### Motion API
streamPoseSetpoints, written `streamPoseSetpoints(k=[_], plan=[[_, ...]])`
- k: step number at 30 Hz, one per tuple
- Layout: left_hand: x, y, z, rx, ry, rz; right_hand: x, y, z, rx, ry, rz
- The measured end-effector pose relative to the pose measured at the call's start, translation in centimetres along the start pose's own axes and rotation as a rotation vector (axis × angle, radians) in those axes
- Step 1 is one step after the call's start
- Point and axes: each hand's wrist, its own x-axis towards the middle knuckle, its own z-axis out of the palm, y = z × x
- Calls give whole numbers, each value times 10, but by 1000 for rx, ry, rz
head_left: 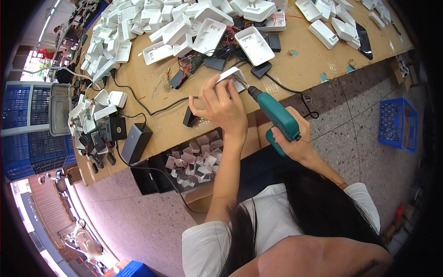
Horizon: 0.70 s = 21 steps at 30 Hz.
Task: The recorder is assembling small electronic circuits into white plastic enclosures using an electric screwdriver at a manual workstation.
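My right hand (295, 138) is wrapped round the handle of a green electric screwdriver (277, 114). Its bit points up and left, to the white plastic housing (233, 74) at the table's near edge. Fingers of my left hand (224, 104) are closed on that housing and hide part of it. Whether the bit sits in a screw is too small to tell. Just beyond lie an open white shell (254, 45) and a black block (261, 69). A dark piece (189, 117) lies beside my left hand's wrist side.
White housings (138, 23) are heaped along the table's (152, 94) far side. A black phone (364, 41) lies far right. Black cables (152, 113) cross the left part, near a black adapter (137, 142). A bin of small parts (194, 157) stands below the edge; a blue basket (398, 124) is on the floor.
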Motion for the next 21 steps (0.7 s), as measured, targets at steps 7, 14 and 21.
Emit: streamPoseSetpoints(k=[7,14,21], plan=[[0,-2,-5,6,6,5,-2,-3,4,-18,-27,-4],[-1,-3,-9,0,-1,4,-13,-2,4,41,-65,146],[-2,-5,-13,-2,5,10,-15,-7,9,71,-8,103]])
